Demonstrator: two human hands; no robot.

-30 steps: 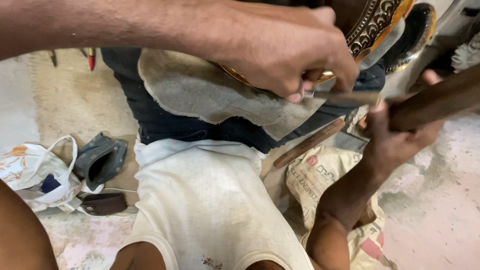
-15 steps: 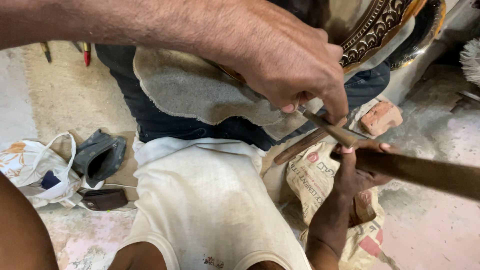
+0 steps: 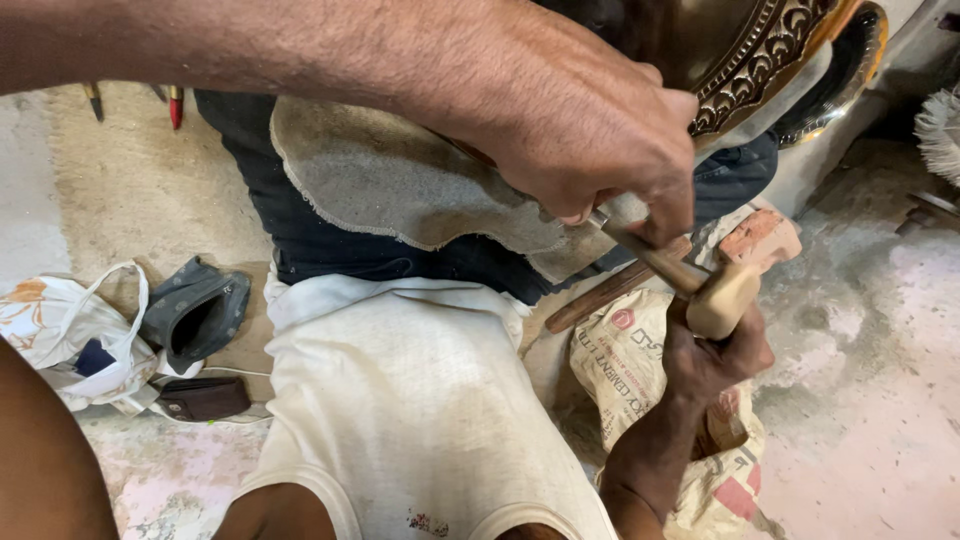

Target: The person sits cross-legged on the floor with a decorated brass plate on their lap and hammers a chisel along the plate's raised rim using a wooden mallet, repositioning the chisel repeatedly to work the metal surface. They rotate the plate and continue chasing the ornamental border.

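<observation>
Pinched between the fingertips of your left hand is a thin metal punch, its long axis slanting down and right from the grip. Your right hand is closed around a wooden mallet, whose head touches the punch's lower end, just below and right of the left hand. An embossed brass piece and a grey cloth lie above, across your lap. Open floor spreads toward the right edge; a printed sack sits beneath the mallet.
</observation>
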